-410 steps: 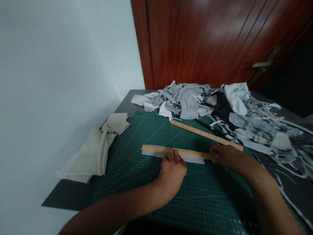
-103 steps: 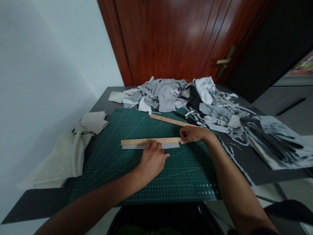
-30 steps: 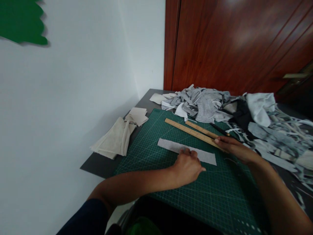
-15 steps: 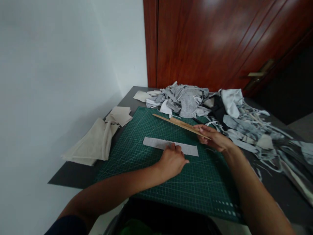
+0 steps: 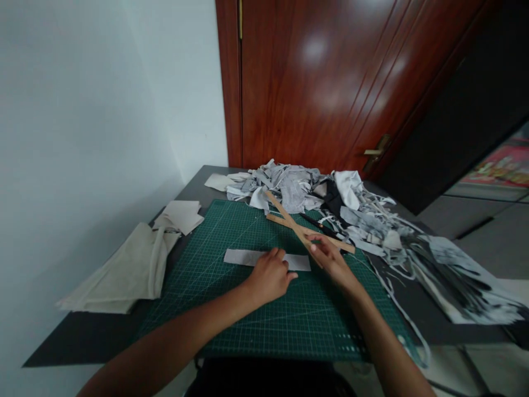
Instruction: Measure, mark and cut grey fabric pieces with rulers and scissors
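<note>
A narrow light-grey fabric strip (image 5: 298,262) lies flat across the green cutting mat (image 5: 264,325). My left hand (image 5: 268,277) rests on the strip's middle, fingers curled together and pressing on it, hiding part of it. In my right hand (image 5: 330,260) is a wooden ruler (image 5: 285,214), gripped near its close end and slanting away to the left. That ruler crosses over a second wooden ruler (image 5: 339,241) lying on the mat. Black-handled scissors (image 5: 316,222), partly covered, lie just behind the second ruler.
A heap of grey and white fabric scraps (image 5: 289,184) lines the back and right of the dark table (image 5: 78,336). Folded beige cloth (image 5: 128,270) sits at the left by the white wall (image 5: 99,138). Behind stands a red-brown door (image 5: 301,99).
My right hand has swung the ruler from lying along the mat to a steeper slant, uncovering the second ruler and scissors. My left hand stays on the strip. The view has shifted right.
</note>
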`<action>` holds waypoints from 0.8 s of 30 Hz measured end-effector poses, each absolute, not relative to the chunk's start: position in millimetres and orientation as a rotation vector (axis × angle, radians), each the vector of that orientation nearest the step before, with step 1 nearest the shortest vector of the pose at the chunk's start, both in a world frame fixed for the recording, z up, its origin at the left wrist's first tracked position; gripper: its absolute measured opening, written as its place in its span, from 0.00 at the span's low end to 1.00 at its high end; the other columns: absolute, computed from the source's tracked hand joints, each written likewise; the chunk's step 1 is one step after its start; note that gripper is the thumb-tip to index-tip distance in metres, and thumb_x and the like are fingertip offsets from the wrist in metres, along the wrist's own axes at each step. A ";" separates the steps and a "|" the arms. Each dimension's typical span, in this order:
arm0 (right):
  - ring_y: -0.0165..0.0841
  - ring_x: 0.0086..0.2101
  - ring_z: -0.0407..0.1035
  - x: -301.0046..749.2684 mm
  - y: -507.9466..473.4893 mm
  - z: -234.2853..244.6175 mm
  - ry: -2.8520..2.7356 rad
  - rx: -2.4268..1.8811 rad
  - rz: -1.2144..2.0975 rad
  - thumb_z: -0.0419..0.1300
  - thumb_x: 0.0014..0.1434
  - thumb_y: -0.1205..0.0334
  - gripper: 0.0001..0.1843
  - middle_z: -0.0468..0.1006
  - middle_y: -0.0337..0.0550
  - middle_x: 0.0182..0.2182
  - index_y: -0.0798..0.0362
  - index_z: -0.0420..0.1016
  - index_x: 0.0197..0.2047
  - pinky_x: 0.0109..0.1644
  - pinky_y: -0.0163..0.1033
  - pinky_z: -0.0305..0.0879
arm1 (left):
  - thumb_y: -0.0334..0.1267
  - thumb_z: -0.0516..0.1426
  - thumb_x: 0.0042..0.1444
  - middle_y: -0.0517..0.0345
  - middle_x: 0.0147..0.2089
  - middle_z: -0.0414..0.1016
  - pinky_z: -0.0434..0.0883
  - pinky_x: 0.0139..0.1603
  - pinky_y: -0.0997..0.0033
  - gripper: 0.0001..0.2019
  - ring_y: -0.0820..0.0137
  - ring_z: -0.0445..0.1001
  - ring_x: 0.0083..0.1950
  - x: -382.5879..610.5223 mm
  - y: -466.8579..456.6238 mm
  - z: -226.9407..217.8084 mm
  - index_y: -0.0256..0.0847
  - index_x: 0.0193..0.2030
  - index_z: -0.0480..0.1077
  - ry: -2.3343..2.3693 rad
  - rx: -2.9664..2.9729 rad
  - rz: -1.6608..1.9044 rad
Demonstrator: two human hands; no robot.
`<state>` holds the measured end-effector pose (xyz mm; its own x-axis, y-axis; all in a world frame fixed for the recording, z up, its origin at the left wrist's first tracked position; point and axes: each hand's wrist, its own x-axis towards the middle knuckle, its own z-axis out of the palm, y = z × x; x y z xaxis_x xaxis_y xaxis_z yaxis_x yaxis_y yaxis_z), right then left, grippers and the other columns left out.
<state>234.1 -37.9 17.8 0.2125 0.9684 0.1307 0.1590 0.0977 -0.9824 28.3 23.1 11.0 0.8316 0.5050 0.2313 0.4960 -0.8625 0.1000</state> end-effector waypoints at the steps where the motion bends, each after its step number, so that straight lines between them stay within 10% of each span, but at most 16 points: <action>1: 0.33 0.25 0.62 226.8 -53.1 11.4 -1.211 -1.388 0.827 0.63 0.62 0.35 0.26 0.71 0.34 0.27 0.45 0.70 0.53 0.26 0.36 0.55 | 0.47 0.58 0.68 0.45 0.46 0.76 0.73 0.50 0.55 0.17 0.55 0.73 0.53 27.8 25.1 11.0 0.34 0.39 0.80 0.801 2.962 0.402; 11: 0.50 0.44 0.81 171.4 -196.5 -45.8 -1.169 -1.777 0.355 0.53 0.71 0.43 0.19 0.86 0.51 0.45 0.43 0.76 0.55 0.47 0.52 0.79 | 0.34 0.53 0.71 0.49 0.42 0.77 0.71 0.49 0.60 0.13 0.60 0.73 0.48 28.9 47.8 9.1 0.37 0.36 0.76 0.742 2.910 0.304; 24: 0.54 0.38 0.82 145.7 -214.9 -63.6 -1.648 -2.038 0.054 0.66 0.62 0.46 0.33 0.84 0.52 0.43 0.41 0.68 0.68 0.40 0.54 0.82 | 0.29 0.50 0.69 0.50 0.48 0.77 0.71 0.50 0.60 0.16 0.59 0.72 0.51 33.5 60.8 9.1 0.42 0.58 0.73 0.606 2.990 0.240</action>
